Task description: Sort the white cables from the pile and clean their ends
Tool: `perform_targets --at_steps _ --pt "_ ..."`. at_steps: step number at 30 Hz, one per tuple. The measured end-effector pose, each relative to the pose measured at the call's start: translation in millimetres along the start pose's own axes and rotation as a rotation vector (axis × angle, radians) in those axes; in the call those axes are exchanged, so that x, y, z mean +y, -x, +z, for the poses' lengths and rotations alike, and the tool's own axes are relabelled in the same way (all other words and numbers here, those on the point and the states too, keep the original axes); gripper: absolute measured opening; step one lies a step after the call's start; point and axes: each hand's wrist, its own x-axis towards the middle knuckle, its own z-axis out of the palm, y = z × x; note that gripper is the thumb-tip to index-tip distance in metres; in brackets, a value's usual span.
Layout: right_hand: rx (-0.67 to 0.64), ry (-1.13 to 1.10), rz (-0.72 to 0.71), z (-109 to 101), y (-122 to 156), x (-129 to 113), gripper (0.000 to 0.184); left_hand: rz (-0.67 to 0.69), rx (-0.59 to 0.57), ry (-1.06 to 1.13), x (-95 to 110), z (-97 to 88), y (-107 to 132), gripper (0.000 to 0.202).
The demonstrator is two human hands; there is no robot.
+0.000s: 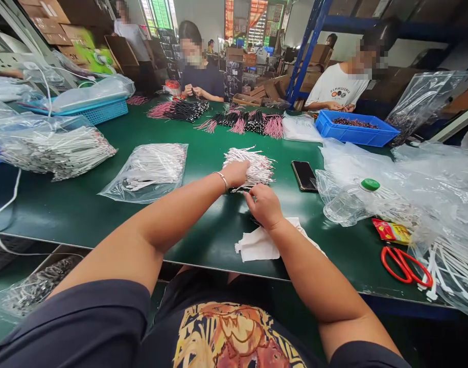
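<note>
A loose pile of thin white wires lies on the green table in front of me. My left hand, with a bracelet at the wrist, rests on the near edge of the pile with fingers curled into it. My right hand sits just below it, fingers closed around something small and dark that I cannot make out. A white cloth lies under my right wrist.
A black phone lies right of the pile. Bags of white wires sit left; a plastic bottle, red scissors and clear bags are at right. Pink-and-black wire bundles and a blue bin stand before two seated people.
</note>
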Motion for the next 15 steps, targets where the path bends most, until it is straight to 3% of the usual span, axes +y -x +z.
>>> perform_targets --at_steps 6,10,15 --pt "-0.04 -0.112 0.054 5.0 -2.0 3.4 0.021 -0.013 -0.076 0.063 -17.7 -11.4 -9.0 0.041" --pt "-0.078 -0.156 0.05 7.1 -2.2 5.6 0.025 0.014 -0.168 0.035 -18.7 -17.1 -8.7 0.031" --pt "-0.265 -0.082 0.0 6.8 -2.0 5.1 0.036 0.061 -0.26 0.023 -11.2 -18.2 -12.3 0.026"
